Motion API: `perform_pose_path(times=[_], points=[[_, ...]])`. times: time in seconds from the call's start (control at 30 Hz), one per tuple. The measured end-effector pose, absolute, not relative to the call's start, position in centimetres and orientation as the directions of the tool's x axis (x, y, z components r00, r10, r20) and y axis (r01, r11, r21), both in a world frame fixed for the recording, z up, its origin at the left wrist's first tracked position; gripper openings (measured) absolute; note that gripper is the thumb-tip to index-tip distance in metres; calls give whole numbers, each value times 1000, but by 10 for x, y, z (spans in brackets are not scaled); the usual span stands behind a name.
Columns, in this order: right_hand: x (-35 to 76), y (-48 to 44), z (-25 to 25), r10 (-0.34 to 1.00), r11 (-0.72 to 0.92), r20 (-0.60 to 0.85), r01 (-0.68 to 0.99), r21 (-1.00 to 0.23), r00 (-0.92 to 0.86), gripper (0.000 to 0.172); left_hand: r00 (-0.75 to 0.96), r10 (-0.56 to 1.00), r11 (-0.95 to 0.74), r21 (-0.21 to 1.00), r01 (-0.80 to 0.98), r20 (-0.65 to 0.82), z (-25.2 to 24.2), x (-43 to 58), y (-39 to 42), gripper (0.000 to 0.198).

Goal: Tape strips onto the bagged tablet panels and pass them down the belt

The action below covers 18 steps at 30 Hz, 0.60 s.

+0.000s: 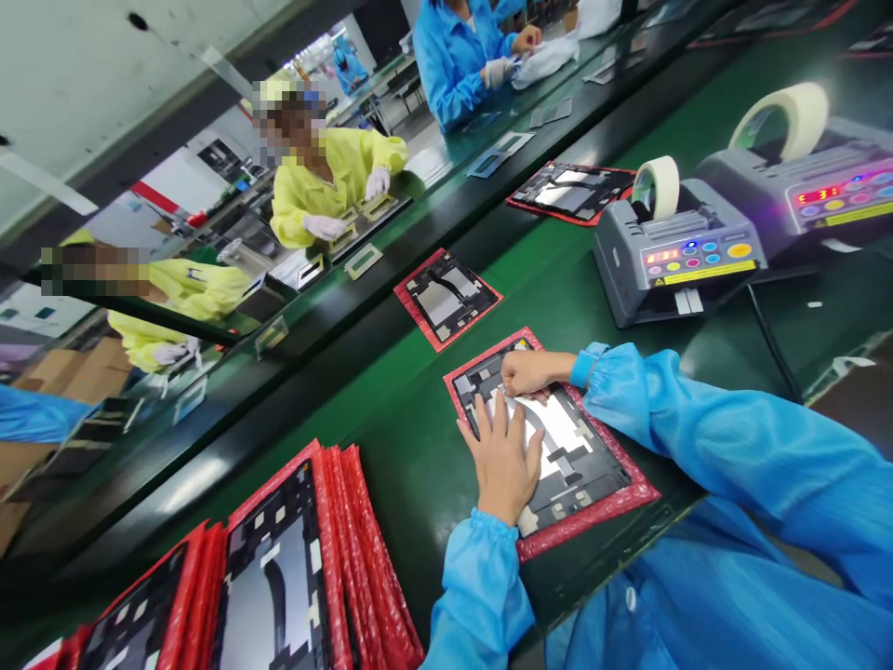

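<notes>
A dark flat panel with grey and silver patches lies on a red bubble-wrap sheet on the green table in front of me. My left hand lies flat on the panel's near left part, fingers stretched out and apart. My right hand is curled into a loose fist at the panel's far edge, fingertips pressed down on the surface; whatever they pinch is too small to make out. Both arms wear blue sleeves.
A stack of similar panels on red sheets stands at my near left. Two more panels lie further along the belt. Two tape dispensers stand at right. Workers in yellow and blue sit across.
</notes>
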State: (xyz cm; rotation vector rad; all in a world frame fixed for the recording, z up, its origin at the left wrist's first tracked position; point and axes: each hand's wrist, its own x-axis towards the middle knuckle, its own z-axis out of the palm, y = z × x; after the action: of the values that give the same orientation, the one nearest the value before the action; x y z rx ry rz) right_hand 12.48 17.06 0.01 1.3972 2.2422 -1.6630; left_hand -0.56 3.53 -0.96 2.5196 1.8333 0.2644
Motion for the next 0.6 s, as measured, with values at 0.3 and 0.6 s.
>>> perform_pose_path(times=[0.3, 0.6], points=[[120, 163, 9, 692, 58, -485, 712, -700, -534, 15, 311, 947, -320, 210, 924, 77, -12, -8, 37, 42], [140, 157, -13, 877, -69, -279, 472, -879, -391, 21, 385, 917, -397, 156, 905, 99, -5, -5, 48, 39]])
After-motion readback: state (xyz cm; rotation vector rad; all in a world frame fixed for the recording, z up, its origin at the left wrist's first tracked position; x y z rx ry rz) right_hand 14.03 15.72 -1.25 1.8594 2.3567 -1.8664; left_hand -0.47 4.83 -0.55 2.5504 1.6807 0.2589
